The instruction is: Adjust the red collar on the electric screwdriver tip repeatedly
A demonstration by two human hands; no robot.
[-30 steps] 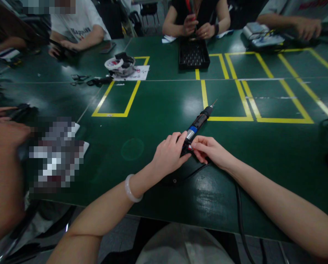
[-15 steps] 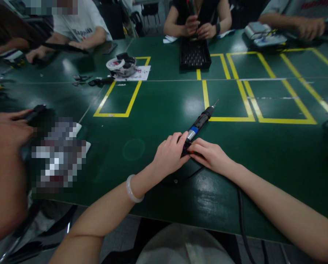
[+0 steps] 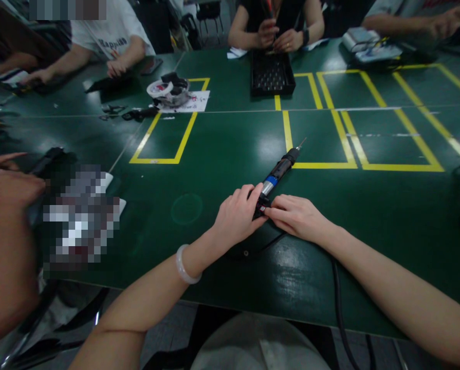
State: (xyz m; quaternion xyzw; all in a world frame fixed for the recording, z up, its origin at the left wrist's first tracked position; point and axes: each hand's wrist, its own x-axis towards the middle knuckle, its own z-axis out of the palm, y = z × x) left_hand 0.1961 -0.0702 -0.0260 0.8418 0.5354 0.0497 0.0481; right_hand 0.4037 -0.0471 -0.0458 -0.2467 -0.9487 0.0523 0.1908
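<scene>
An electric screwdriver (image 3: 271, 183) with a dark body, a silver section and a blue band lies slanted on the green table, its thin bit pointing away to the upper right. My left hand (image 3: 238, 211) is closed around its rear part. My right hand (image 3: 299, 217) has its fingers pinched at the same rear end, by a small red and white part (image 3: 262, 208). The left palm hides some of the tool's rear. From under my hands a black cable (image 3: 272, 243) runs along the table.
Yellow tape outlines (image 3: 326, 166) mark the green table (image 3: 222, 139). Across from me, a co-worker's hands are above a black tray (image 3: 273, 77). Tape rolls (image 3: 170, 91) sit on paper at the back left. Another person's hand (image 3: 12, 180) is at my left. A thick cable (image 3: 338, 298) hangs over the front edge.
My right fingertips have shifted slightly right, and the red and white part at the screwdriver's rear shows more. My left hand stays in place on the tool.
</scene>
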